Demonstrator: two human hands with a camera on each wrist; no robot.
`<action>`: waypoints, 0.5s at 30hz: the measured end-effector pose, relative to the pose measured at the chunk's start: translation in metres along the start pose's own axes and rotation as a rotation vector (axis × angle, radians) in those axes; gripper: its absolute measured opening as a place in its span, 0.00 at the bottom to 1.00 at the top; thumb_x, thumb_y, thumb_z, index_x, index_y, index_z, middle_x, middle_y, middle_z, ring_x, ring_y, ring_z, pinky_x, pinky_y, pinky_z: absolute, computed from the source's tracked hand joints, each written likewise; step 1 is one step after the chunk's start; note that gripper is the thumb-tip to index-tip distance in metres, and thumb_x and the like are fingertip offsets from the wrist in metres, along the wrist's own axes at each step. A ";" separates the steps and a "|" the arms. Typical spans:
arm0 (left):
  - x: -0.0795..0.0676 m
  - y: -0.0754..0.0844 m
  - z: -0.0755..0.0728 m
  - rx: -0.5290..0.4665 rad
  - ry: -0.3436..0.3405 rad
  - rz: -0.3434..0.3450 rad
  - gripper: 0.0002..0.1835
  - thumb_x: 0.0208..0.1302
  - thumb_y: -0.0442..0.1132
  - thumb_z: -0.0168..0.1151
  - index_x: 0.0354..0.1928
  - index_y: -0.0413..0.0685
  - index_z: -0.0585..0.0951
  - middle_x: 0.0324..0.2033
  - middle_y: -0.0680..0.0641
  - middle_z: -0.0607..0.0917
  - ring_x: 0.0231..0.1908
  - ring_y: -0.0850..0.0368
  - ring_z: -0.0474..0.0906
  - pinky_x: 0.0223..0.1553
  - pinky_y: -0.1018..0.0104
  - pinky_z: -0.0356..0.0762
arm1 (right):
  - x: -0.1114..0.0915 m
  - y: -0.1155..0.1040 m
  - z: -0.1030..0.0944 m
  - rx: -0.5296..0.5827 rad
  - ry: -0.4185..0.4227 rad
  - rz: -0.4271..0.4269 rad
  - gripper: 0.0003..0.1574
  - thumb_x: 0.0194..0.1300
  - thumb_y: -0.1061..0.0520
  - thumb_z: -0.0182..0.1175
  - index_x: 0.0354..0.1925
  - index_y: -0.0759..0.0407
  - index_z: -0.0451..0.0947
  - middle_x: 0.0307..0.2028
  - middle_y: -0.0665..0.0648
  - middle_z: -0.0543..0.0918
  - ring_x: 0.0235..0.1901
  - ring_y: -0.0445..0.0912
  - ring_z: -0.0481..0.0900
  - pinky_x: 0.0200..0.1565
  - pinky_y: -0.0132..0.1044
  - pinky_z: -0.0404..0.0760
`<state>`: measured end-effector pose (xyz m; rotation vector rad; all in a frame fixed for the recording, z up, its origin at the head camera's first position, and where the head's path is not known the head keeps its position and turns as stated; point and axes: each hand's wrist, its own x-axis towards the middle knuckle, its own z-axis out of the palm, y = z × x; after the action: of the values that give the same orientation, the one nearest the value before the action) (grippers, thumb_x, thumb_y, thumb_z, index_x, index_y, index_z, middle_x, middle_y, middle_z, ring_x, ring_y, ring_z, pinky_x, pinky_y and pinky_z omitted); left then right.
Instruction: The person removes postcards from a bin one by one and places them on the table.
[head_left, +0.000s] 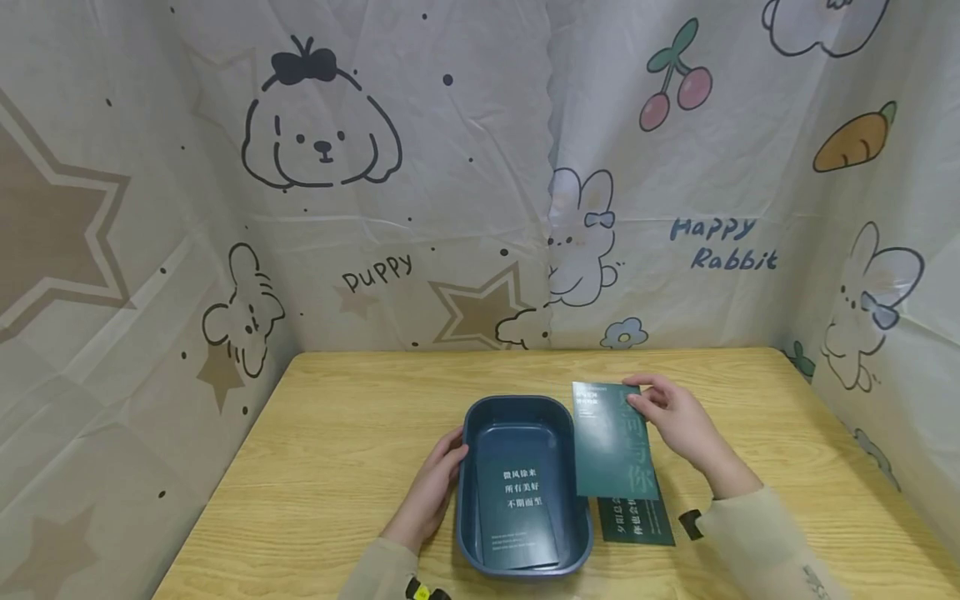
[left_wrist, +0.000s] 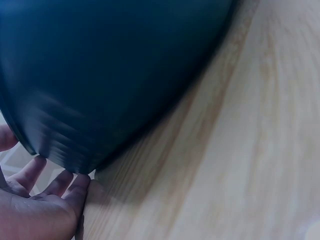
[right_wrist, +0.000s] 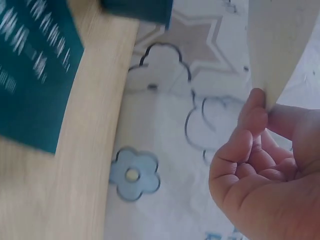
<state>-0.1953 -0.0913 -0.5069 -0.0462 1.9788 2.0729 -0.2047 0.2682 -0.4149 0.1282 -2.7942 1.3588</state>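
A dark blue rectangular tray [head_left: 517,437] rests on the table, with a dark green card [head_left: 517,529] printed in white characters lying in its near half. My left hand [head_left: 431,496] is at the tray's left side, its fingertips touching the outer wall [left_wrist: 75,125] in the left wrist view. Between thumb and fingers, my right hand [head_left: 686,429] pinches the upper right edge of another green card [head_left: 609,442], raised beside the tray's right rim. Its pale back [right_wrist: 280,45] faces the right wrist camera. Beneath it, partly covered, a further green card [head_left: 647,527] lies on the table.
The wood-grain table [head_left: 337,433] ends at a back edge against a pale curtain [head_left: 465,175] with cartoon prints. Curtain panels also hang at the left and right sides. Each sleeve has a dark band [head_left: 691,524] near the wrist.
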 end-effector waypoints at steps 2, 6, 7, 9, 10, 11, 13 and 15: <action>0.000 0.000 0.000 0.001 -0.002 0.002 0.30 0.81 0.48 0.47 0.79 0.48 0.61 0.79 0.37 0.59 0.78 0.38 0.54 0.79 0.41 0.52 | -0.001 0.008 -0.006 -0.008 -0.003 0.010 0.25 0.79 0.51 0.56 0.66 0.60 0.73 0.36 0.57 0.82 0.35 0.50 0.74 0.33 0.38 0.72; 0.001 0.000 0.000 0.002 -0.007 0.009 0.30 0.81 0.48 0.47 0.79 0.48 0.61 0.79 0.37 0.59 0.79 0.37 0.53 0.79 0.41 0.51 | -0.003 0.022 -0.013 -0.019 -0.025 0.040 0.24 0.79 0.51 0.56 0.66 0.62 0.73 0.36 0.57 0.81 0.35 0.49 0.74 0.34 0.38 0.73; 0.001 0.000 0.000 0.002 -0.008 0.011 0.31 0.81 0.48 0.47 0.79 0.47 0.60 0.79 0.37 0.59 0.79 0.37 0.53 0.79 0.41 0.51 | -0.004 0.026 -0.014 -0.020 -0.032 0.049 0.24 0.79 0.52 0.56 0.66 0.62 0.73 0.36 0.58 0.82 0.34 0.49 0.74 0.34 0.37 0.72; 0.000 0.000 0.000 0.002 -0.009 0.011 0.31 0.81 0.48 0.47 0.79 0.47 0.60 0.79 0.37 0.59 0.79 0.37 0.53 0.79 0.41 0.51 | -0.005 0.032 -0.013 -0.023 -0.051 0.070 0.24 0.78 0.53 0.57 0.65 0.63 0.74 0.36 0.58 0.81 0.34 0.49 0.73 0.33 0.37 0.71; 0.000 0.000 0.000 0.003 -0.009 0.011 0.31 0.81 0.48 0.47 0.79 0.47 0.60 0.79 0.37 0.59 0.79 0.37 0.53 0.79 0.41 0.51 | -0.006 0.035 -0.013 -0.029 -0.062 0.075 0.24 0.78 0.52 0.57 0.65 0.63 0.74 0.37 0.58 0.81 0.33 0.49 0.73 0.32 0.38 0.71; 0.000 0.000 0.000 0.003 -0.010 0.012 0.31 0.81 0.48 0.47 0.79 0.47 0.60 0.79 0.37 0.59 0.79 0.37 0.53 0.79 0.41 0.51 | -0.006 0.038 -0.011 -0.033 -0.076 0.084 0.23 0.78 0.52 0.57 0.64 0.63 0.74 0.36 0.58 0.81 0.32 0.48 0.71 0.31 0.38 0.70; -0.001 0.000 0.000 0.005 -0.009 0.013 0.31 0.81 0.48 0.47 0.79 0.47 0.60 0.79 0.37 0.59 0.79 0.37 0.53 0.79 0.41 0.51 | -0.007 0.043 -0.008 -0.050 -0.100 0.079 0.23 0.78 0.52 0.57 0.63 0.64 0.74 0.37 0.58 0.82 0.32 0.47 0.72 0.33 0.38 0.72; -0.001 0.001 0.000 0.009 -0.007 0.015 0.31 0.81 0.48 0.47 0.79 0.47 0.61 0.78 0.37 0.59 0.79 0.37 0.53 0.79 0.41 0.51 | -0.008 0.047 -0.005 -0.063 -0.120 0.071 0.22 0.78 0.53 0.57 0.62 0.65 0.74 0.37 0.57 0.83 0.31 0.46 0.72 0.32 0.38 0.72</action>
<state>-0.1942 -0.0913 -0.5061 -0.0222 1.9898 2.0706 -0.2006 0.3010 -0.4494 0.1134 -2.9650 1.3175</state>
